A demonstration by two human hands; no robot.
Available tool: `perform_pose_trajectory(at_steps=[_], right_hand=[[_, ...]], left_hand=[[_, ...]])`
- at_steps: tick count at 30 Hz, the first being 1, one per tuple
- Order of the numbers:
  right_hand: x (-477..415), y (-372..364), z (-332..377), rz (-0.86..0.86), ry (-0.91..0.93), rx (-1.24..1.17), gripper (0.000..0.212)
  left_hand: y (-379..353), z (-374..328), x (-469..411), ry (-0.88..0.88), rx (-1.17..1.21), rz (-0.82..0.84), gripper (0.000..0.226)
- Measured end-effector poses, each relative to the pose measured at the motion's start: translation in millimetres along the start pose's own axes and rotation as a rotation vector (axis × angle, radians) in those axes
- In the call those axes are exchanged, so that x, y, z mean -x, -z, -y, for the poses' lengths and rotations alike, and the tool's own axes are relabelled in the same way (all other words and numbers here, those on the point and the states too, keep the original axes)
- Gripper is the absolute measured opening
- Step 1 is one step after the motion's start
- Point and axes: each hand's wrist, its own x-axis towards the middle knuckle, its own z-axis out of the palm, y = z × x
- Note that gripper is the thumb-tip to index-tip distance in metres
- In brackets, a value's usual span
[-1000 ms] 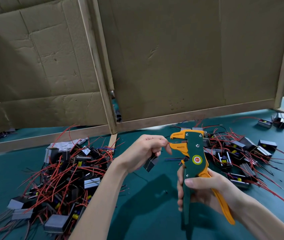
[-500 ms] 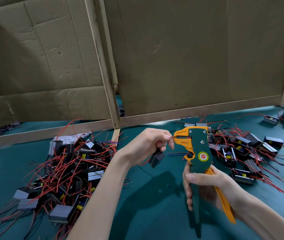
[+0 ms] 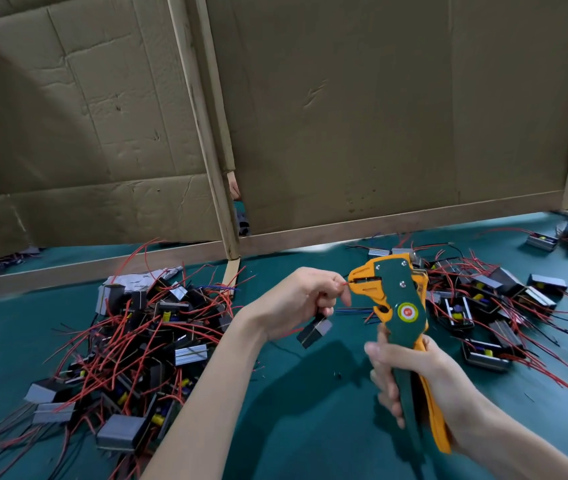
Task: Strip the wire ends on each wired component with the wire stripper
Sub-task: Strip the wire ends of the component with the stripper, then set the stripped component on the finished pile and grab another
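- My left hand [image 3: 301,299] pinches a red wire [image 3: 344,283], feeding its end into the stripper's mouth.
- My right hand [image 3: 414,382] grips the wire stripper [image 3: 401,306] handles, ready to squeeze.

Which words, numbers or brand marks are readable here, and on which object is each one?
Round sticker on the wire stripper: marks in its red centre, too blurred to read.
Wired components: no text can be made out.
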Motion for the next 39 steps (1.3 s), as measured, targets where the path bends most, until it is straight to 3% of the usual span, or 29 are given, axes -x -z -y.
perform_pose_trajectory(at_steps=[7,14,17,20,23,26,29,32,33,35,37,39], right_hand=[[-4.5,4.4,7.1,0.270,-0.021,-0.253,0.031],[-7.3,15.7,7.9,0.281,0.018,-0.300,0.044],[-10.3,16.5,9.0,0.211,0.010,-0.337,0.044],[-11.4,20.7,12.8,0.099,0.055,-0.407,0.029],[-13.3,28.8,18.1,-0.024,0.117,-0.478,0.019],[-17.1,38.3,21.6,-0.125,0.150,-0.549,0.019],[-20.7,46.4,22.0,-0.176,0.161,-0.584,0.019],[-23.9,51.5,19.4,-0.217,0.152,-0.588,0.018],[-25.4,52.3,17.9,-0.235,0.141,-0.578,0.016],[-28.1,52.2,14.7,-0.268,0.112,-0.535,0.007],[-30.7,52.1,11.4,-0.302,0.084,-0.493,0.006],[-32.5,53.3,9.8,-0.341,0.062,-0.472,0.006]], left_hand=[[13.2,5.1,1.2,0.046,-0.025,-0.011,0.031],[30.3,-27.3,23.1,-0.012,-0.361,-0.248,0.030],[36.8,-50.7,35.7,-0.170,-0.449,-0.534,0.032],[58.3,-61.3,50.2,-0.320,-0.608,-1.012,0.028],[93.4,-53.2,67.0,-0.194,-0.696,-1.451,0.027],[106.3,-40.5,76.5,0.068,-0.614,-1.544,0.037],[97.5,-37.2,68.9,0.181,-0.658,-1.538,0.058],[75.7,-33.7,42.6,0.091,-0.943,-1.451,0.052],[63.2,-28.4,29.3,0.044,-1.030,-1.324,0.045],[31.2,-6.6,-0.5,-0.032,-1.078,-0.918,0.036],[-2.7,25.5,-24.1,0.008,-1.039,-0.507,0.036],[-27.7,58.6,-39.9,0.076,-1.108,-0.291,0.041]])
